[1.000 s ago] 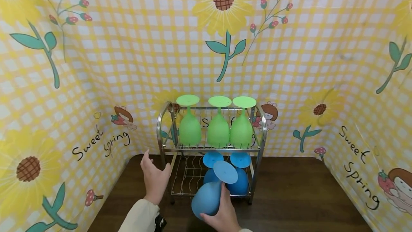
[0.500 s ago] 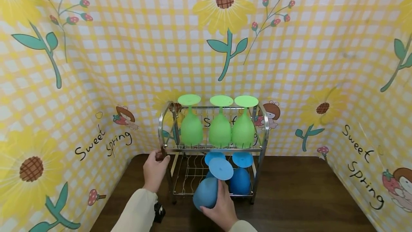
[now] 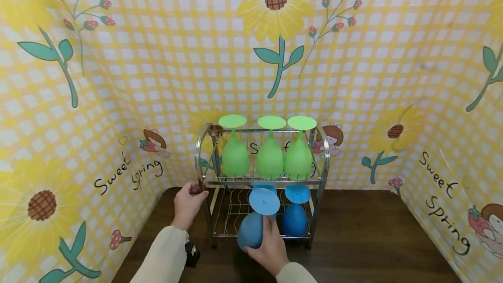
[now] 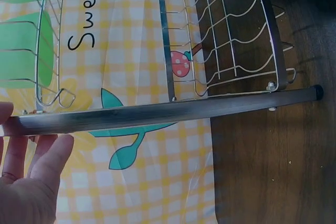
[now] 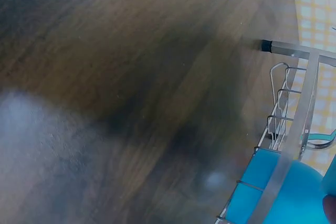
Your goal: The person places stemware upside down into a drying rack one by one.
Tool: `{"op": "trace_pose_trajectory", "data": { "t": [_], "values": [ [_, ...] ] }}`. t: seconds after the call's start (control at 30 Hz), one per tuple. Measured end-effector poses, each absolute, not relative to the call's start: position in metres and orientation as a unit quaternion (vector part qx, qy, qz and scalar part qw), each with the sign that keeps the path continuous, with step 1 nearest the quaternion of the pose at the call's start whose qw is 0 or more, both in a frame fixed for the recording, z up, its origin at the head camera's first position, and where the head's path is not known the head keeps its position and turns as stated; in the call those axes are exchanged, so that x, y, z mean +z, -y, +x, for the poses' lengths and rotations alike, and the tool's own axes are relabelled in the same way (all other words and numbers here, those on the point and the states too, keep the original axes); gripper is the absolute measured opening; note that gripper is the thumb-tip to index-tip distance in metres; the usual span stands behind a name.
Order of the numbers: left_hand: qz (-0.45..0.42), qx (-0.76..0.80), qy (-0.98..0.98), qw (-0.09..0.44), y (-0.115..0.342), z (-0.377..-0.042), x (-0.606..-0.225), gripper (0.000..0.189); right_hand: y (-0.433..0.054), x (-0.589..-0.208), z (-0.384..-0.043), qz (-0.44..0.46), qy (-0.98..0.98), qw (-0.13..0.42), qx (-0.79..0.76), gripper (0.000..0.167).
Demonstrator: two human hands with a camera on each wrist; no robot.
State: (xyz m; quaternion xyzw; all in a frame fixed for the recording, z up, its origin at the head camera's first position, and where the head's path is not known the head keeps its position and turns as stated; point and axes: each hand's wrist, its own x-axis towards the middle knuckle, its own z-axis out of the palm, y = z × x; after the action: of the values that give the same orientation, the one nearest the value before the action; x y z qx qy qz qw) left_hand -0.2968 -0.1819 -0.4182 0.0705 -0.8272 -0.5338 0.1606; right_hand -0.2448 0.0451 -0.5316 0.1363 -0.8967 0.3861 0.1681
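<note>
My right hand (image 3: 269, 248) holds a blue goblet (image 3: 249, 230), foot up and slightly tilted, at the front of the lower shelf of a two-tier metal rack (image 3: 259, 182). My left hand (image 3: 188, 205) grips the rack's left post (image 4: 157, 116), fingers and thumb on either side of it. Farther right on the lower shelf stands another upturned blue goblet (image 3: 294, 222); a third, its foot (image 3: 271, 188) showing, is mostly hidden behind the held one. The right wrist view catches only a fingertip (image 5: 329, 208) of my right hand at its edge.
Three green goblets (image 3: 270, 159) stand upside down along the upper shelf. Wavy wires (image 3: 232, 215) line the left part of the lower shelf. Beneath the rack is a dark wooden table (image 3: 365, 230); a checked, flower-printed cloth (image 3: 177, 56) surrounds its back and sides.
My left hand has come in from beside the rack and taken hold of its left post. My right hand has carried the blue goblet slightly forward toward the lower shelf, and the goblet stands more upright.
</note>
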Motion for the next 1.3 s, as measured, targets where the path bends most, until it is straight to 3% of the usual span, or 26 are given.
{"op": "trace_pose_trajectory", "data": {
  "t": [0.4, 0.97, 1.3],
  "values": [
    [0.038, -0.527, 0.839, 0.125, 0.190, -0.301, -0.414, 0.026, -0.037, -0.527, -0.252, 0.176, 0.916, 0.197, 0.303, 0.087],
    [0.035, -0.547, 0.829, 0.109, 0.193, -0.297, -0.417, 0.024, -0.026, -0.525, -0.262, 0.191, 0.919, 0.153, 0.308, 0.084],
    [0.020, -0.545, 0.831, 0.107, 0.188, -0.299, -0.416, 0.026, -0.018, -0.523, -0.277, 0.213, 0.922, 0.154, 0.284, 0.082]
  ]
}}
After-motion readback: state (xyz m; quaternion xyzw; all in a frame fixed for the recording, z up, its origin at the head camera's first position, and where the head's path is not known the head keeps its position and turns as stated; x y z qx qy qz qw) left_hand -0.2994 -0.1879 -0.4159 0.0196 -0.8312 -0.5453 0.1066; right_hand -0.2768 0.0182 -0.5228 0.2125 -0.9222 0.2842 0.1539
